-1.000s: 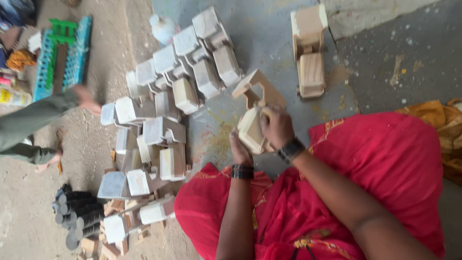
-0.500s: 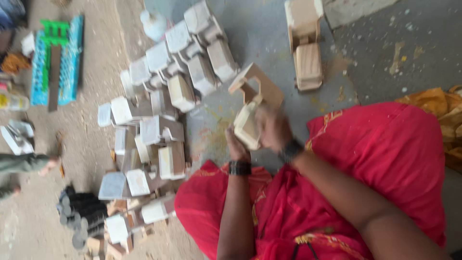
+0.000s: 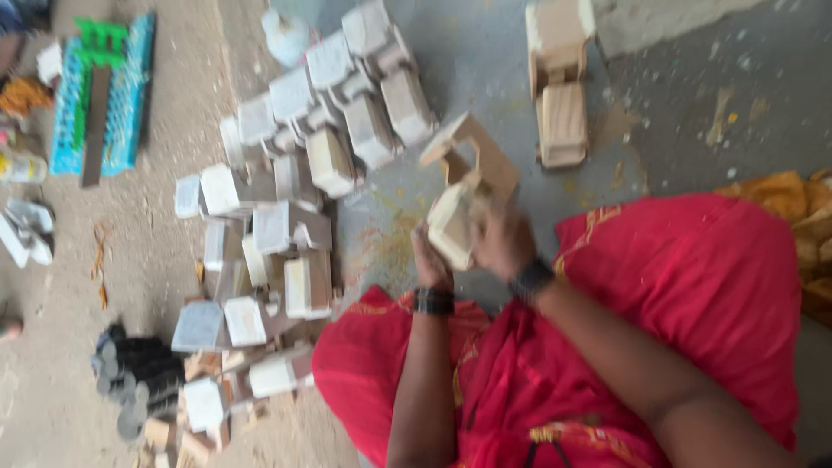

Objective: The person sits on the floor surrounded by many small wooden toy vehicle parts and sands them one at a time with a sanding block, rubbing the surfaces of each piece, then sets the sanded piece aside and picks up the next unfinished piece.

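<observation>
Head view: wooden toy [image 3: 468, 186] gripped between both hands' fingers [image 3: 431, 260]

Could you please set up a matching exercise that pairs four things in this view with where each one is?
Things:
1. Wooden toy piece
2. Finished wooden toy
3. Blue and green tray
4. Black wheels

Places:
A. Lower left of the view, on the sandy floor
B. Top of the view, alone on the grey floor
C. Upper left corner of the view
D. Held by the left hand and right hand, above the red cloth

Pairs: 1-D, 2-B, 3-C, 4-A
</observation>
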A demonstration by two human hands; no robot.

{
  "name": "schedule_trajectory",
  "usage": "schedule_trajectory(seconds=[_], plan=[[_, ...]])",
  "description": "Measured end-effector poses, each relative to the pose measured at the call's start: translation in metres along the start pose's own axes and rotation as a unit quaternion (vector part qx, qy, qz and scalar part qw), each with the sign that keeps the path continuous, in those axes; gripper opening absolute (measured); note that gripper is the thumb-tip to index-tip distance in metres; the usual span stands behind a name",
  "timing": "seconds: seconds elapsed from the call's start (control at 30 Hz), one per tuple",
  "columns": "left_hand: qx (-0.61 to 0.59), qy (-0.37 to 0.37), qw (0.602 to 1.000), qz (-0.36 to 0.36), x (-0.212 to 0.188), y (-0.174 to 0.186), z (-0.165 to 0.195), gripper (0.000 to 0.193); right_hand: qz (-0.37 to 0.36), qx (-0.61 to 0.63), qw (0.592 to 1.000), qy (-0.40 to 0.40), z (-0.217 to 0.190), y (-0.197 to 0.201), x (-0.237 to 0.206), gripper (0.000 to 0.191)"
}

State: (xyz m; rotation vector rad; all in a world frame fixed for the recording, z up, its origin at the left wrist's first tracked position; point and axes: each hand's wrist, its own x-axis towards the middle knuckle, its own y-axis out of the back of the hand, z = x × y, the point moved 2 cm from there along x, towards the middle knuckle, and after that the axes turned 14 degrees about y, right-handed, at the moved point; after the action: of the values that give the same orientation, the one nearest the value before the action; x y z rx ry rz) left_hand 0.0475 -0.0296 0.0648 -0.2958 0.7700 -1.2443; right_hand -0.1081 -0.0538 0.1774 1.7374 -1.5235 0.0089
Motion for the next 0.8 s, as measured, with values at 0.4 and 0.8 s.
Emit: schedule_trajectory(seconds=[0.4,0.8], plan=[[0.006,-0.012,0.999,-0.033,0.009,0.0,-0.007,0.072,-0.007,-0.038,0.996,0.077,-0.001,0.001,0.004,0.024],[-0.012,0.016,0.998,-0.053,0.013,-0.037,-0.005,0.063,-0.039,-0.049,0.998,0.006,0.026,0.012,0.01,0.034]])
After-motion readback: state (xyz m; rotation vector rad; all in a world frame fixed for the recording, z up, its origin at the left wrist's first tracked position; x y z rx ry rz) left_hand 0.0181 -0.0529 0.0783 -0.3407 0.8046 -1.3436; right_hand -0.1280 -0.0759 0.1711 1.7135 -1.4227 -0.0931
